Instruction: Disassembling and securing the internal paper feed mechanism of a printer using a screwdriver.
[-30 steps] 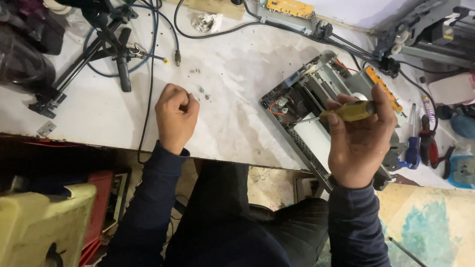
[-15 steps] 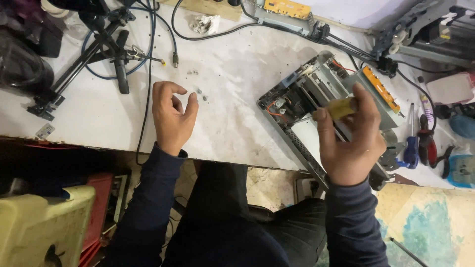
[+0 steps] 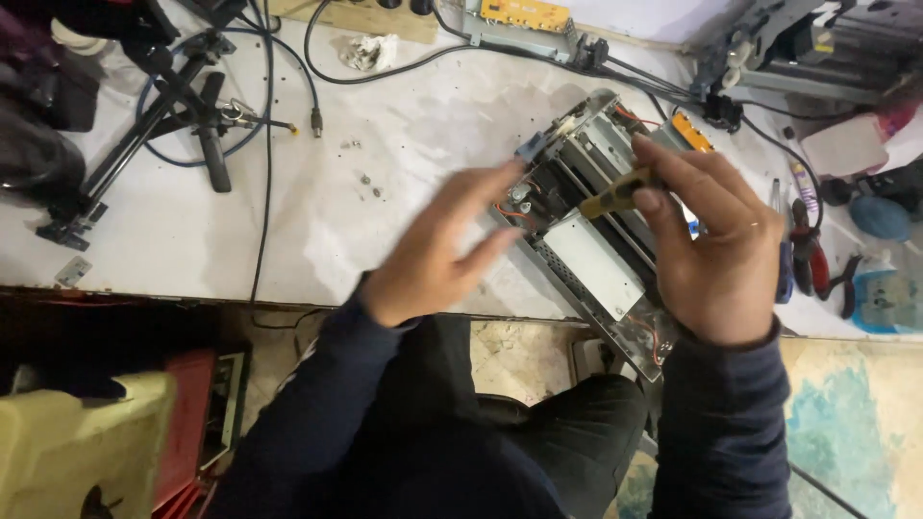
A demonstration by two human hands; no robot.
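An opened metal device chassis [image 3: 601, 259] with wires and boards inside lies tilted across the front edge of the white workbench [image 3: 404, 125]. My right hand [image 3: 716, 255] grips a yellow-handled screwdriver [image 3: 615, 195], its tip pointing down into the chassis. My left hand [image 3: 442, 250] hovers open and blurred just left of the chassis, fingers spread toward its near-left corner, holding nothing I can see. A few small screws [image 3: 370, 183] lie on the bench to the left.
A black tripod stand [image 3: 163, 106] and cables sit at the left. Pliers and screwdrivers [image 3: 803, 250] lie right of the chassis. Circuit boards [image 3: 524, 14] and a crumpled cloth [image 3: 370, 50] are at the back. A yellow box [image 3: 77, 452] stands below left.
My left hand has opened from a fist and swung right from the screws toward the chassis. My right hand has shifted slightly, still holding the screwdriver over the chassis.
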